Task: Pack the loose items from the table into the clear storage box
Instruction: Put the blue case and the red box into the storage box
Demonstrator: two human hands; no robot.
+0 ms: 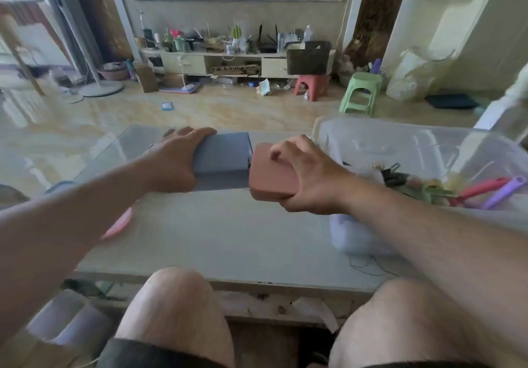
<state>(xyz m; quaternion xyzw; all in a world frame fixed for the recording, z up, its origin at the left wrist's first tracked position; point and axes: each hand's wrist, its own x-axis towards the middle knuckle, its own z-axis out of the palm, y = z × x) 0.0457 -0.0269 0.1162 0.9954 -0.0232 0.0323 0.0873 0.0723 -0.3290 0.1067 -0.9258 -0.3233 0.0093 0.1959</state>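
Note:
My left hand [175,159] grips the left end of a grey-blue rectangular box [223,154] near the table's far edge. Right beside it, my right hand [307,177] holds a flat reddish-brown block [267,174], fingers curled over its top and thumb under it. The two items touch end to end. The clear storage box [400,139] stands on the right of the table, holding pink and purple pens [494,189], binder clips and other small items.
A pink flat object [120,223] lies under my left forearm on the table [228,242]. The clear lid [354,239] sits beneath the storage box front. My knees are below the table's near edge. Stools and clutter are on the floor beyond.

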